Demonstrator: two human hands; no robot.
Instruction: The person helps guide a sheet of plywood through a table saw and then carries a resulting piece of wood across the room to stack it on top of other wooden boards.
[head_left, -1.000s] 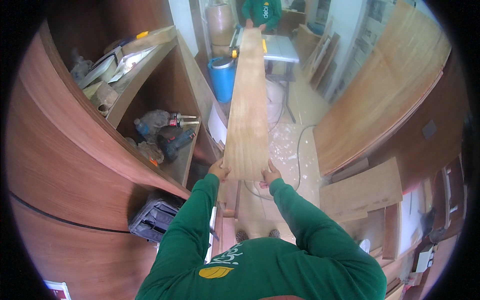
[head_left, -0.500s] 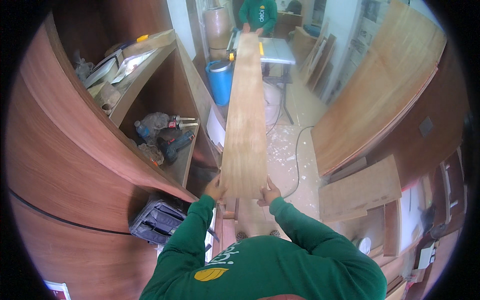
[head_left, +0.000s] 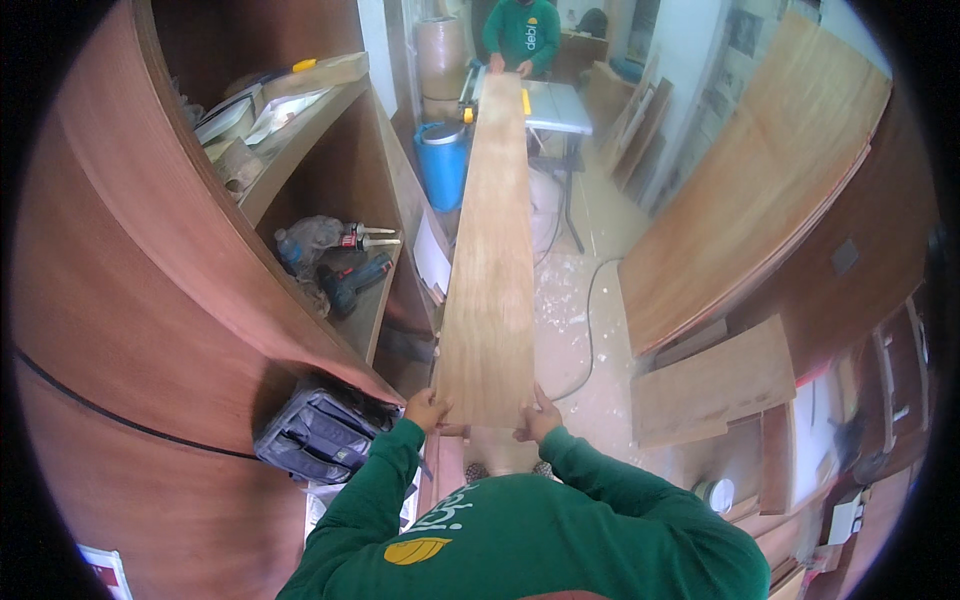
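Note:
A long, narrow plywood board [head_left: 487, 260] stretches away from me to a table saw [head_left: 556, 106], where its far end rests. My left hand [head_left: 427, 411] grips the near left corner, fingers wrapped round the edge. At the near right corner, my right hand [head_left: 539, 414] has its thumb along the edge and its fingers curled under. At the far end a co-worker [head_left: 524, 35] in a green top has both hands on the board.
Left of the board, a wooden shelf unit [head_left: 310, 95] holds a cordless drill [head_left: 355, 283] and a water bottle [head_left: 288, 247]. A blue drum [head_left: 441, 165] stands near the saw. Large plywood sheets [head_left: 755, 180] lean at right. A cable [head_left: 590, 330] crosses the floor; a backpack [head_left: 322, 430] sits at left.
The board's near end and both my hands have come closer to my body. The co-worker's hands stay at the far end.

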